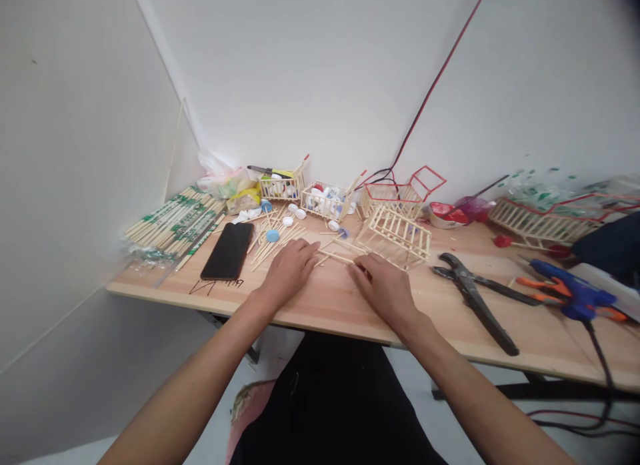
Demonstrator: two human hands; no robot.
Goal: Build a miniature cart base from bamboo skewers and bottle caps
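Observation:
A thin wooden stick (336, 256) lies low over the table between my two hands. My left hand (291, 270), palm down with fingers bunched together, is closed at the stick's left end; its fingertips are partly hidden. At the other end my right hand (384, 286) pinches the stick between thumb and fingers. Just beyond my right hand a small frame of glued sticks (400, 237) rests tilted on the table. Loose cut sticks (280, 243) are scattered beyond my left hand, with a blue bottle cap (273, 235) on them.
A phone (228, 251) and bundled chopsticks (183, 219) lie left on the wooden table (320, 305). Small stick carts (327, 201) with bottle caps stand along the wall. Rightward are black-handled pliers (473, 298), a blue glue gun (570, 288) and a red-stained bowl (447, 216).

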